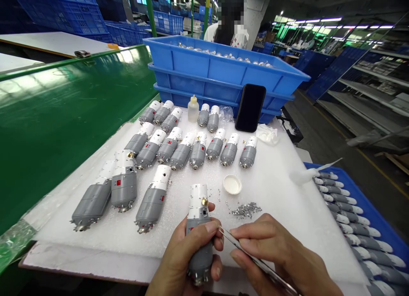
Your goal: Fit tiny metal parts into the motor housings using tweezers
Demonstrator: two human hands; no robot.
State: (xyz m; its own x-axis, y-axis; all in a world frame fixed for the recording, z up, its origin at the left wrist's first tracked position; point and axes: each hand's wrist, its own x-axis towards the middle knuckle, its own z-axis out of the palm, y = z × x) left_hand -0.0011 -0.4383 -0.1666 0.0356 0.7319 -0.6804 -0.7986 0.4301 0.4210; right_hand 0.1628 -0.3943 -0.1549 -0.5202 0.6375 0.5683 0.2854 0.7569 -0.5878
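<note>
My left hand [188, 253] is wrapped round a grey and white model capsule [198, 210], held upright with its white end away from me. Tweezers [255, 259] are pinched in my right hand [277, 249], their tips at the capsule's right side by my left thumb. Whether the tips hold a part is too small to tell. Beyond my hands lie a pile of tiny silver parts [246, 210] and a round white dish [232, 184]. Several similar capsules [151, 200] lie in rows on the white foam sheet [275, 181].
Stacked blue crates [198, 72] stand at the back, with a phone [251, 108] leaning on them and a small bottle [193, 109] nearby. A white squeeze bottle [305, 175] lies by a blue tray of capsules [391, 232]. A green conveyor [79, 100] runs left; a person [226, 31] is behind.
</note>
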